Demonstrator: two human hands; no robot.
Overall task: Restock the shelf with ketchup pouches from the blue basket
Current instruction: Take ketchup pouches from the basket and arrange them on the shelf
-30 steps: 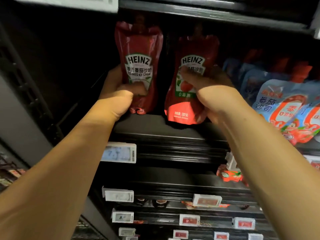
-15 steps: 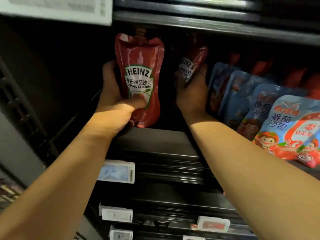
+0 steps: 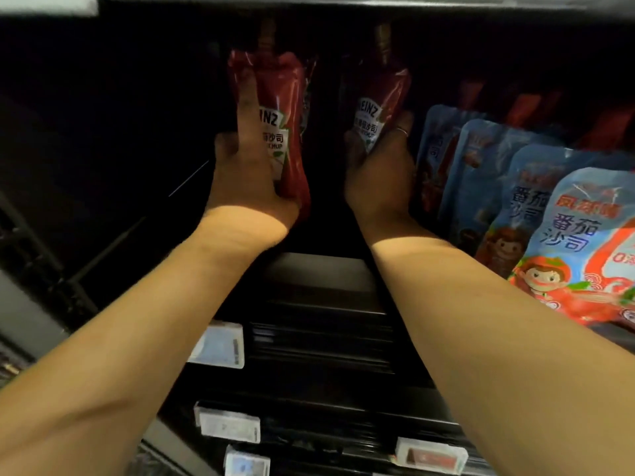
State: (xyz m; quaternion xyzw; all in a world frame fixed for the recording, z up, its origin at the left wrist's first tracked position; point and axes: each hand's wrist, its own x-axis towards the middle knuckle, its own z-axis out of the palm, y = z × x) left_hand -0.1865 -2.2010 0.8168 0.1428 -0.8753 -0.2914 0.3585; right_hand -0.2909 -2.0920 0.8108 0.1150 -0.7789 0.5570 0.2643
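Note:
Two red Heinz ketchup pouches stand upright deep in the dark shelf bay. My left hand (image 3: 245,173) holds the left ketchup pouch (image 3: 285,108), with a finger stretched up its front and the palm around its lower left side. My right hand (image 3: 379,170) grips the right ketchup pouch (image 3: 376,101) from below, fingers wrapped round its base; a ring shows on one finger. Both pouch bottoms are hidden behind my hands. The black shelf (image 3: 319,280) lies under them. The blue basket is out of view.
A row of light-blue tomato sauce pouches (image 3: 563,235) leans at the right of the same shelf, close to my right forearm. Price tags (image 3: 220,345) hang on the shelf edges below. The shelf above (image 3: 309,1) sits just over the pouch spouts. A dark upright frame stands at the left.
Both hands have pushed their pouches deeper into the shelf. My left finger now stretches up the left pouch's front. The right pouch stands more upright and shows more.

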